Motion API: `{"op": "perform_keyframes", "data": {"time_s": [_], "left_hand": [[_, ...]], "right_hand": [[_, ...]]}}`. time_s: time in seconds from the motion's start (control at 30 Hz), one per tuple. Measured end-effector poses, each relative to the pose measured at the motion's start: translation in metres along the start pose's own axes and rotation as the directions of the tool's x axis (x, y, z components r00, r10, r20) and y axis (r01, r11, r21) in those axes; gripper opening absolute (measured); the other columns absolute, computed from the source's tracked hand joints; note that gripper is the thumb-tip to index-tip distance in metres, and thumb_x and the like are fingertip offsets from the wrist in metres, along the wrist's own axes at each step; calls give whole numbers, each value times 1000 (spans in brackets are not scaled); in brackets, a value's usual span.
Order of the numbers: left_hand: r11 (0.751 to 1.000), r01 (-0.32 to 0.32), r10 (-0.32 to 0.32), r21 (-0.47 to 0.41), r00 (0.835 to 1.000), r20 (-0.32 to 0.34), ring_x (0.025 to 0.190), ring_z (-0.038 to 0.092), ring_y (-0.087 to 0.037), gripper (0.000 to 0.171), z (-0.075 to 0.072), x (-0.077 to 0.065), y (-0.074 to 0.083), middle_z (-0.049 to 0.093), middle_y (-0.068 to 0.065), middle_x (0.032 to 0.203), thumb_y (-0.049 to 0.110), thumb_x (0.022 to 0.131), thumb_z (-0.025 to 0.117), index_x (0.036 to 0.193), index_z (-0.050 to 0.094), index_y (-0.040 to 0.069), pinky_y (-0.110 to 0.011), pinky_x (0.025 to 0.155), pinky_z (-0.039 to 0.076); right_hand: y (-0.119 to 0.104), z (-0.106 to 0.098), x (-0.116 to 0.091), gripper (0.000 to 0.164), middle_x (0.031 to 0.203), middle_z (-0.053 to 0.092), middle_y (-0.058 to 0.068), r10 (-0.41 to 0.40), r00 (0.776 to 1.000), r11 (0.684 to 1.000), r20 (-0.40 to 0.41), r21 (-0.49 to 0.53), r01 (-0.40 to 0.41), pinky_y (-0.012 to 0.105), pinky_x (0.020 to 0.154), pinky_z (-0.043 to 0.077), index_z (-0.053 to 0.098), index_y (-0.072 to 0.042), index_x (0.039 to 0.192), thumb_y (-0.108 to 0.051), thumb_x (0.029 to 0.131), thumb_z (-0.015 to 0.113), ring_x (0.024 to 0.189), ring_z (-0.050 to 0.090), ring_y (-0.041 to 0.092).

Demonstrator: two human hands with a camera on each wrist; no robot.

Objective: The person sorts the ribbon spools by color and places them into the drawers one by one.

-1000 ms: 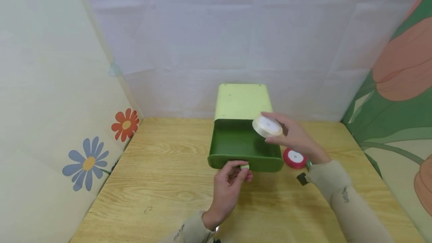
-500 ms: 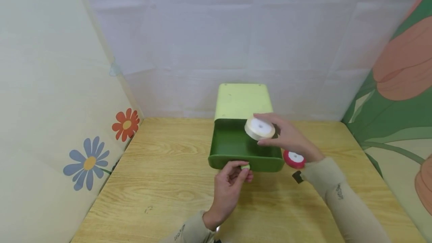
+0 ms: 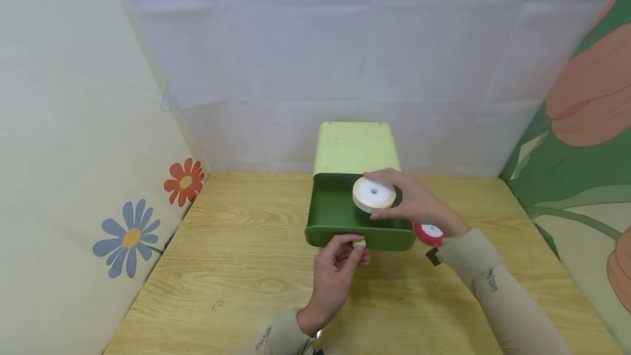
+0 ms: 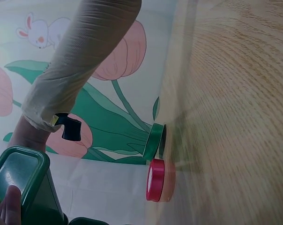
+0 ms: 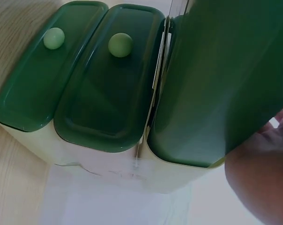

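My left hand (image 3: 332, 275) pinches the light green knob (image 3: 359, 243) on the front of a dark green drawer (image 3: 322, 207), which is pulled out of a pale green cabinet (image 3: 356, 147). Between the thumb and fingers of my right hand (image 3: 414, 199) is a spool of cream ribbon (image 3: 373, 193) with a white face, held over the drawer's right half. In the right wrist view the spool is hidden; the right hand (image 5: 263, 164) shows at the side of the pulled-out drawer (image 5: 212, 93).
A red ribbon spool (image 3: 429, 233) stands on the wooden table (image 3: 236, 267) right of the drawer, partly behind the right sleeve. Beside it in the left wrist view is a green ribbon spool (image 4: 153, 141). Two shut drawers (image 5: 106, 89) sit below the pulled-out one.
My right hand has moved left and slightly down with the cream ribbon spool, farther over the drawer. The left hand stays on the knob and the drawer has not moved.
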State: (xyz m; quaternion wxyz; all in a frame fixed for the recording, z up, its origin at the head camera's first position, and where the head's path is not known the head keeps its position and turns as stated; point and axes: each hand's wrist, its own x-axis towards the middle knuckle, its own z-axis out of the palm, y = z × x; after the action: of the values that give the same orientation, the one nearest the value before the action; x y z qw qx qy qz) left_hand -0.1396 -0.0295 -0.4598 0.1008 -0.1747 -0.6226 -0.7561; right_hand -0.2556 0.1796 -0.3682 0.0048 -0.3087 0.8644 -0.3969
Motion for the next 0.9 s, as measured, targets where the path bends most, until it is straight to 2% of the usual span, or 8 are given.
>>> {"op": "perform_keyframes", "data": {"time_s": [0.27, 0.43, 0.57, 0.77, 0.9], "left_hand": [[1000, -9, 9, 9, 1000, -1, 83, 75, -14, 17, 0, 0, -2, 71, -31, 94, 11, 101, 68, 115, 67, 2, -38, 77, 66], [1000, -2, 2, 26, 1000, -3, 83, 76, -17, 17, 1, 0, -2, 74, -23, 93, 13, 101, 68, 115, 67, 4, -39, 76, 66], [999, 1, -1, 34, 1000, -2, 83, 76, -20, 17, 2, 0, -2, 74, -22, 92, 14, 101, 67, 114, 67, 3, -38, 75, 66], [1000, 6, -6, 15, 1000, 3, 83, 76, -23, 16, 3, 0, -3, 71, -32, 93, 12, 101, 67, 114, 67, 2, -39, 76, 66], [1000, 10, -10, 19, 1000, -1, 84, 76, -24, 16, 3, 0, -3, 73, -26, 92, 13, 101, 68, 114, 67, 3, -39, 76, 66]], "right_hand": [[2, 4, 1, 87, 145, 59, 4, -34, 999, 998, 14, -56, 35, 48, 103, 50, 55, -19, 149, -36, 74, 96, 126, 58, 24], [1, 6, 2, 90, 145, 59, 6, -83, 996, 991, 29, -106, 85, 50, 101, 53, 54, -17, 150, -31, 73, 97, 126, 58, 27], [1, 6, 2, 91, 145, 59, 7, -109, 993, 982, 40, -154, 114, 55, 103, 52, 54, -15, 150, -24, 71, 98, 128, 57, 30], [1, 5, 2, 86, 145, 61, 10, -118, 992, 979, 40, -163, 123, 60, 111, 46, 55, -10, 149, -21, 74, 96, 133, 55, 32], [2, 5, 2, 85, 144, 61, 11, -115, 993, 984, 40, -131, 119, 59, 112, 46, 55, -11, 149, -22, 75, 95, 131, 56, 31]]}}
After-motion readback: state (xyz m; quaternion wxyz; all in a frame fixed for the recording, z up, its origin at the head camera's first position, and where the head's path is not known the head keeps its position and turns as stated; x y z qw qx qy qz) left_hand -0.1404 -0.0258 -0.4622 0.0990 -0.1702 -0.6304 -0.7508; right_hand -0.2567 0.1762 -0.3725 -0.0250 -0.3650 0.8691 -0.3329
